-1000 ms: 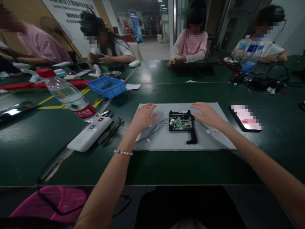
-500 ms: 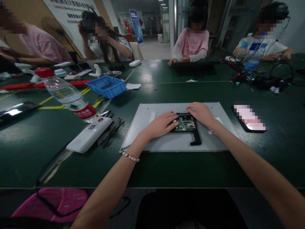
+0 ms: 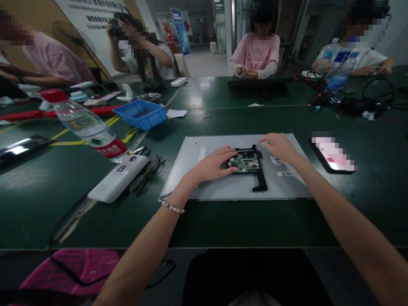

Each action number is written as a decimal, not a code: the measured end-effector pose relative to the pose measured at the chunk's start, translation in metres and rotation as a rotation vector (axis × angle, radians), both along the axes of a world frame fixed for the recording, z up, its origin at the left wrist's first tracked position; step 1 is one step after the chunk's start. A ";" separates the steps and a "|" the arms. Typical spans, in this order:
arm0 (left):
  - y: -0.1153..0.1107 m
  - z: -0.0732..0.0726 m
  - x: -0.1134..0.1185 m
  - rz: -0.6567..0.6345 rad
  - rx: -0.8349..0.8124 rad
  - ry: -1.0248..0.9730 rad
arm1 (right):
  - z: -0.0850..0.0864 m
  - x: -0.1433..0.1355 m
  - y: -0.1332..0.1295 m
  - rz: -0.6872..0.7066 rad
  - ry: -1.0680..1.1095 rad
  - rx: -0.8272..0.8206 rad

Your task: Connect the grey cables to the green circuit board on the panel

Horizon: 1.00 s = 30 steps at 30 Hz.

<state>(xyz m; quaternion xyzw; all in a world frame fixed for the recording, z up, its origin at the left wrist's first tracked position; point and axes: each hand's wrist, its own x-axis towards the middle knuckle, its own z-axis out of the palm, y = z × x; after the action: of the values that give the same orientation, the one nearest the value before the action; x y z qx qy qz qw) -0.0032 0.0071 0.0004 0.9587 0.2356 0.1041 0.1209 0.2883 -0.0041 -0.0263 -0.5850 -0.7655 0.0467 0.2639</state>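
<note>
A flat grey panel [image 3: 178, 182] lies on the green table in front of me. On it sits a black frame [image 3: 262, 180] carrying a green circuit board [image 3: 244, 163]. My left hand [image 3: 216, 163] rests on the left side of the frame, its thumb along the lower edge and its fingers over the upper left corner; the hold is on the frame. My right hand [image 3: 280, 146] hovers over the panel just right of the frame's upper right corner, fingers bent together; whether something small is between the fingertips is too small to tell.
At the left are a tilted water bottle [image 3: 92, 131], a white power bank [image 3: 117, 178], glasses [image 3: 146, 174] and a blue tray [image 3: 142, 114]. A phone [image 3: 333, 155] lies at the right. Several people sit across the green table [image 3: 204, 223]; cables [image 3: 353, 104] lie far right.
My right hand has moved right, off the frame's upper edge, uncovering its corner and labels on the panel. My left hand stays on the frame. Across the table, a person's hands have come together.
</note>
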 end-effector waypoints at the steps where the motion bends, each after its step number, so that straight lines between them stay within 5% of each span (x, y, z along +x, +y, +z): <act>1: 0.000 0.000 0.000 0.001 -0.007 -0.007 | 0.000 0.004 0.000 0.022 0.017 -0.001; 11: 0.000 0.003 0.002 0.033 -0.014 -0.118 | -0.009 0.027 0.004 0.153 0.019 -0.032; 20: -0.001 0.015 0.000 -0.019 -0.240 -0.263 | -0.012 0.018 0.001 0.094 -0.027 0.055; 30: 0.002 0.011 -0.001 -0.041 -0.373 -0.194 | -0.017 0.010 0.002 0.069 -0.020 0.115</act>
<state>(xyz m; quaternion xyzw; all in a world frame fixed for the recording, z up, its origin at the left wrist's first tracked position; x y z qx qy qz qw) -0.0046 0.0087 0.0110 0.9097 0.2185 0.1480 0.3206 0.2981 -0.0016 -0.0429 -0.5426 -0.7892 0.0060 0.2877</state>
